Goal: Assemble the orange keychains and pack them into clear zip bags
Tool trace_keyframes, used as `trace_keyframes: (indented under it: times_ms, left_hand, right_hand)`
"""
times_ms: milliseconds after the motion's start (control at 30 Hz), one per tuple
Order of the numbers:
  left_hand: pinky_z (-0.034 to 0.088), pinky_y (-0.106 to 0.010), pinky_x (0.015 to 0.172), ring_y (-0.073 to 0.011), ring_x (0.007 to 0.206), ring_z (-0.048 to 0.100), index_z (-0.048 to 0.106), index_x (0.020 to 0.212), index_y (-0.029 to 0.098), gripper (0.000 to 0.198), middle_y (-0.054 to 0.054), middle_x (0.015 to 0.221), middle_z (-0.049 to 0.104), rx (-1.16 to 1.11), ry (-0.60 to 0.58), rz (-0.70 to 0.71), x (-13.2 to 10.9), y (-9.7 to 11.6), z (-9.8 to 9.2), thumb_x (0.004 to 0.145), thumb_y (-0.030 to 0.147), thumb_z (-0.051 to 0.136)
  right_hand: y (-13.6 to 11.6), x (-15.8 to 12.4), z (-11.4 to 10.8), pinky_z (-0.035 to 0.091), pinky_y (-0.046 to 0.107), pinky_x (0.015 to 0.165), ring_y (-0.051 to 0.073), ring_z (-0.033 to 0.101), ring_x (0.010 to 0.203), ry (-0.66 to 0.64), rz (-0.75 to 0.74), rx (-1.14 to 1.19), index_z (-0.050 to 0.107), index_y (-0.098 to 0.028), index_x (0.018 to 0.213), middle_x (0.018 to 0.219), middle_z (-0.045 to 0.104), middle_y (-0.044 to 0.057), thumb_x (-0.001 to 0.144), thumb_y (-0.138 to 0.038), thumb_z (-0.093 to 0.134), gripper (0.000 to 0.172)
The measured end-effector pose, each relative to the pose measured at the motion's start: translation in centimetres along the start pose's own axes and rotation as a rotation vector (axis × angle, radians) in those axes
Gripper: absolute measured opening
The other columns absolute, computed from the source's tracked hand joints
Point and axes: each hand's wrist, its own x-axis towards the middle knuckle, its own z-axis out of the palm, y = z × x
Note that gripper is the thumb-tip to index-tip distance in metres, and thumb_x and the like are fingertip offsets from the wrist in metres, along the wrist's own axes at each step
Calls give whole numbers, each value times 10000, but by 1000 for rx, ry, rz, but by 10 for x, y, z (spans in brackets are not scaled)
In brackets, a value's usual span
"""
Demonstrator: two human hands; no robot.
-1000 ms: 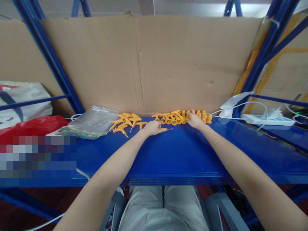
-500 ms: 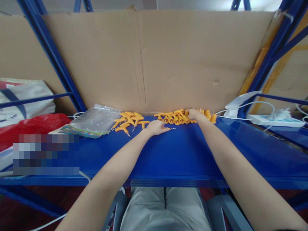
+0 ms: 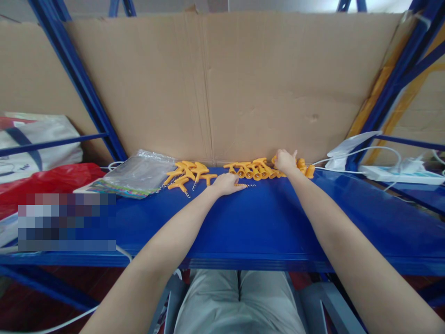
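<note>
My left hand (image 3: 225, 184) is closed around a yellow-handled corkscrew (image 3: 242, 185), its metal spiral pointing right just above the blue shelf. Left of that hand lies a loose pile of T-shaped yellow corkscrews (image 3: 187, 171) with bare spirals. Along the back, a row of yellow tube-shaped sleeves (image 3: 257, 175) shows round open ends toward me; T-handles rest on or behind some of them. My right hand (image 3: 285, 160) is over the right part of this row, fingers bent around a yellow tube-shaped piece (image 3: 274, 159), mostly hidden. More yellow pieces (image 3: 306, 170) stand just right of it.
A clear plastic bag (image 3: 137, 174) lies left of the pile, with a red bag (image 3: 52, 185) beyond. Cardboard (image 3: 260, 88) walls off the back. A white power strip (image 3: 392, 174) with cables sits at right. The blue shelf (image 3: 250, 222) stretches toward my lap.
My right hand has shifted slightly right and up along the row, and one finger now sticks up. My left hand stays in place with the corkscrew.
</note>
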Motion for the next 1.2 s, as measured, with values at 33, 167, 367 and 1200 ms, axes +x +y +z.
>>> trace_keyframes:
  times_ms: [33, 167, 367, 1200]
  left_hand:
    - [444, -292, 703, -261, 908, 678, 655, 872, 179, 434, -88, 921, 715, -3, 2, 1, 0, 0, 0, 911, 581, 495]
    - [441, -288, 696, -256, 894, 676, 653, 868, 188, 432, -77, 885, 709, -21, 21, 5, 2, -3, 3, 900, 590, 498]
    - [433, -282, 673, -250, 891, 674, 650, 856, 195, 417, -73, 880, 711, -40, 24, -17, 4, -3, 4, 881, 590, 518]
    - [423, -272, 683, -239, 907, 668, 644, 850, 193, 387, -79, 907, 716, -28, -19, 3, 0, -3, -6, 895, 550, 504]
  right_hand:
    - [0, 0, -5, 237, 602, 1120, 300, 607, 1152, 21, -1, 18, 592, -107, 1162, 1216, 646, 202, 887, -128, 420, 325]
    - [2, -6, -27, 423, 479, 1015, 305, 610, 1141, 15, -2, 127, 593, -146, 1132, 1205, 640, 194, 911, -196, 461, 262]
    - [14, -34, -41, 495, 334, 781, 277, 668, 981, -72, -83, 162, 631, -195, 990, 1003, 714, 136, 859, -222, 563, 150]
    - [14, -49, -44, 497, 331, 757, 278, 692, 934, -184, -36, 52, 611, -183, 1098, 997, 730, 132, 805, -279, 622, 308]
